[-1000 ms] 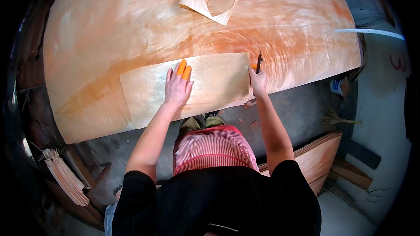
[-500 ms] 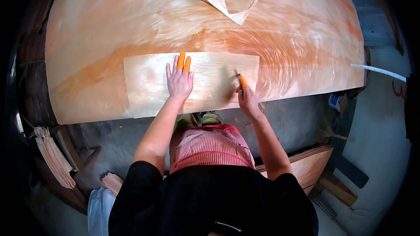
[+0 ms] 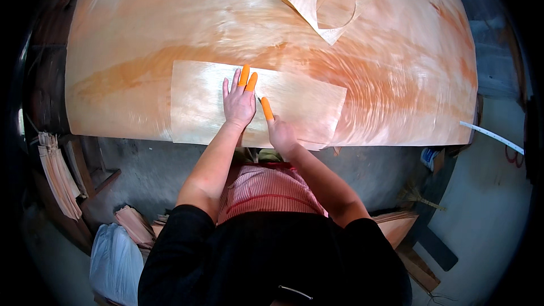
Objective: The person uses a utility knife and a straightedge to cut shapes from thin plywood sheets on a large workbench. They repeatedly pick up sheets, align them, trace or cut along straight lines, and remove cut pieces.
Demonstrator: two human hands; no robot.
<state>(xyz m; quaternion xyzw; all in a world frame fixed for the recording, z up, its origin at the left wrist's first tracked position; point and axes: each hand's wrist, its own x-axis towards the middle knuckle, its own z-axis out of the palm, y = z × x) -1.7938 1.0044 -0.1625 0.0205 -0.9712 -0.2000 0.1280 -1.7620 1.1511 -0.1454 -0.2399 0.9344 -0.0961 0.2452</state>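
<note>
A pale rectangular veneer piece [image 3: 198, 102] lies near the front edge of the large orange-grained veneer sheet [image 3: 124, 96]. My left hand [image 3: 239, 106] rests flat on the small piece with fingers stretched out, orange finger cots covering two of them. Close beside it, my right hand [image 3: 281, 134] is closed around a small knife [image 3: 259, 98]. Only the thin dark tip of the knife shows, by the edge of my left hand; its handle is hidden in the grip. The right forefinger, also in an orange cot, points forward along the tool.
A veneer offcut [image 3: 309, 5] with large cut-out holes lies on the far part of the sheet. At right a white measuring tape [image 3: 493, 136] sticks out. Veneer strips [image 3: 59, 175] and a white bag [image 3: 116, 258] stand at left; a straw brush [image 3: 419, 195] lies at right.
My right hand has moved left with the knife, up to my left hand. The small piece now lies turned slightly clockwise. The whole view has shifted a little.
</note>
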